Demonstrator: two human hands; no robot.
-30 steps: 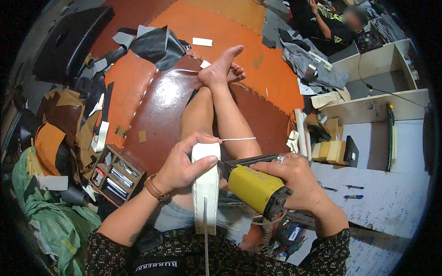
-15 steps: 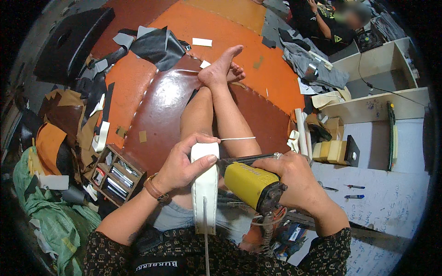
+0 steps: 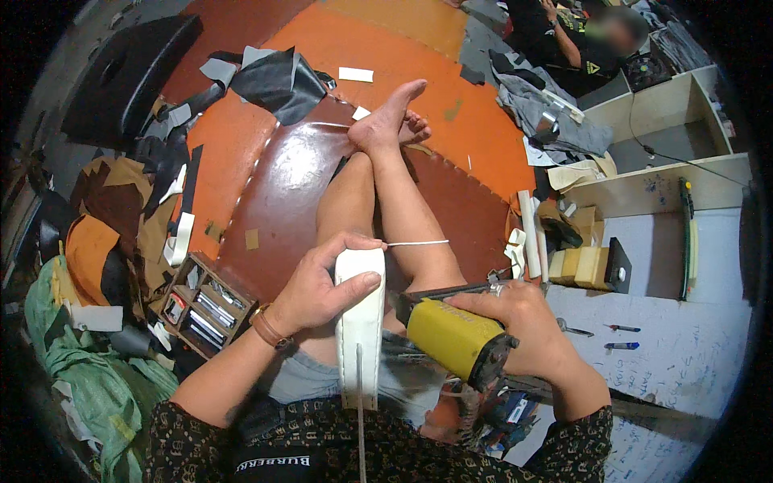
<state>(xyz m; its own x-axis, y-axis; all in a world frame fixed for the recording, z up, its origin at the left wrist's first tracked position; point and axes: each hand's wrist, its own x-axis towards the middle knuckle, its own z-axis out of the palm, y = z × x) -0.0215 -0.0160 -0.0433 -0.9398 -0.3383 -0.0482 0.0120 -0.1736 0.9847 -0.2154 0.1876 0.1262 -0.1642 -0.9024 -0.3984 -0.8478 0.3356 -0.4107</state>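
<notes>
My left hand (image 3: 322, 294) grips the upper end of a long white stitched upholstery piece (image 3: 359, 322), which points down toward my lap. Its thumb presses on the piece's face. From beside the fingertips a thin white cord (image 3: 419, 243) sticks out to the right. My right hand (image 3: 523, 326) is wrapped round a staple gun with a yellow body (image 3: 452, 338). The gun's dark nose is just right of the white piece, with a small gap between them. A coiled hose hangs below the gun. The gun's grip is mostly hidden.
At left stand a wooden box of small strips (image 3: 211, 306) and a green sack (image 3: 88, 386). Black leather scraps (image 3: 282, 84) lie ahead on the orange and brown floor mat. A white bench (image 3: 644, 346) with pens is at right; a person (image 3: 555, 36) sits at the far right.
My right hand has drawn the staple gun a little to the right and nearer me, off the white piece. My left hand keeps its hold.
</notes>
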